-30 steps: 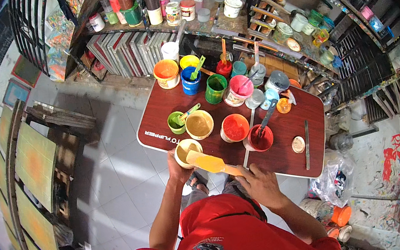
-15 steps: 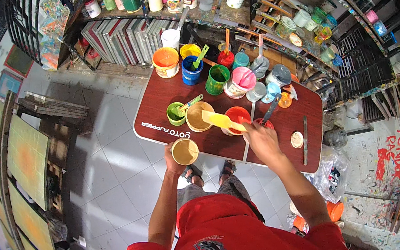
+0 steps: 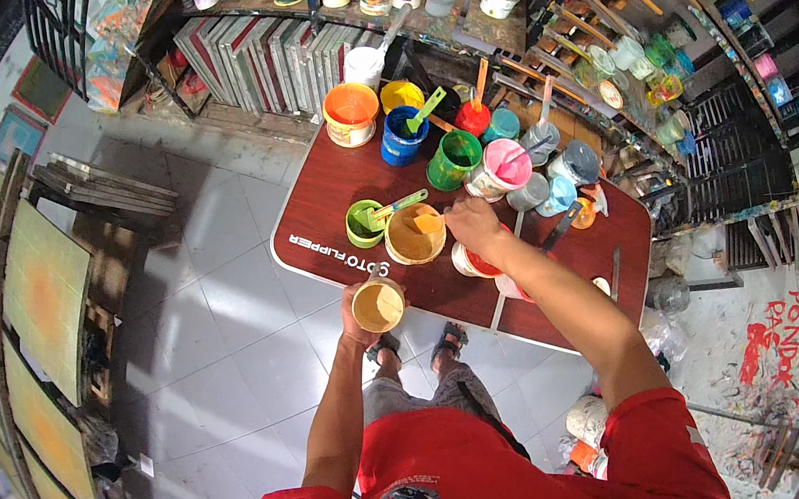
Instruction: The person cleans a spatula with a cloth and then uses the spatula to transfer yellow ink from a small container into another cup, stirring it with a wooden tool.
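Observation:
My left hand (image 3: 353, 322) is wrapped round a small tub (image 3: 379, 307) of tan paint, held just off the table's near edge. My right hand (image 3: 473, 228) reaches over the table and is closed on a spatula, its tan-orange blade (image 3: 427, 224) down inside a larger tub (image 3: 414, 249) of tan paint. The spatula's handle is mostly covered by my fingers. Left of that larger tub stands a light green tub (image 3: 364, 235) with a green-handled spatula (image 3: 398, 205). Under my right forearm, a tub of red paint (image 3: 470, 260) is partly hidden.
Across the dark red table (image 3: 319, 191) stand tubs of orange (image 3: 350, 104), blue (image 3: 400, 143), green (image 3: 453, 157) and pink paint (image 3: 500, 168), several with spatulas in them. Behind is a shelf of framed screens (image 3: 244, 68). A rack of yellowish panels (image 3: 43, 286) stands left.
My right hand has moved left and away from me, bringing the spatula's blade down into the larger tan tub. The left hand still holds the small tub. The whole view has shifted slightly.

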Demonstrator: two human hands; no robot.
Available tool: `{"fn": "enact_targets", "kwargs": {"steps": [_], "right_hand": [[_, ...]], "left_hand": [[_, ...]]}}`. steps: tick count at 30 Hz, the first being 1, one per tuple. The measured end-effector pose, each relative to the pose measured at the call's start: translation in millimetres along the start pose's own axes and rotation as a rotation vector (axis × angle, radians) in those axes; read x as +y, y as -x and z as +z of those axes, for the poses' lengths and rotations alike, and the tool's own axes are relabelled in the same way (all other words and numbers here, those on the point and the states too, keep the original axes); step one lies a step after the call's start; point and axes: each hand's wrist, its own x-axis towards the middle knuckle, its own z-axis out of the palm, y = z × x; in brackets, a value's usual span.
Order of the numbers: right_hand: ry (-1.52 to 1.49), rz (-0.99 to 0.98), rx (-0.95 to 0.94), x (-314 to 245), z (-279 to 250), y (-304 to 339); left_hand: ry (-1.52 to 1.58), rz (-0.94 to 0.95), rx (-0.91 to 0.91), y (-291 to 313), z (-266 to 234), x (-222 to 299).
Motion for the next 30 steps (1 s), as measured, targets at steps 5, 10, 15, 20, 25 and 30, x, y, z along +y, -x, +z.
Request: {"fn": "enact_targets", "kwargs": {"steps": [5,10,15,20,25,30], "right_hand": [[-0.256,0.156,-0.309,14,-8,-5],[-0.451,0.293,-0.451,17,-5,3],[-0.659,0.317,-0.396,4,8,13],[-0.907,0.429,-0.369,-18,26,36],[-1.051,0.642,-0.223,-52,33,65],[-1.246,0.805,-0.033,-79,32,81]], "left_hand": [[-0.033,-0.030,-0.095,-13,-2,-1],[-0.002,-0.089,-0.093,-38,-8,-9],[0.011,-0.116,-0.113,-43,-14,-8],[-0.011,-0.137,-0.080,-45,-11,-6],[0.014,-0.128,-0.085,-47,-7,-7],[0.010,-0.133,-0.095,-61,-9,-3]]}}
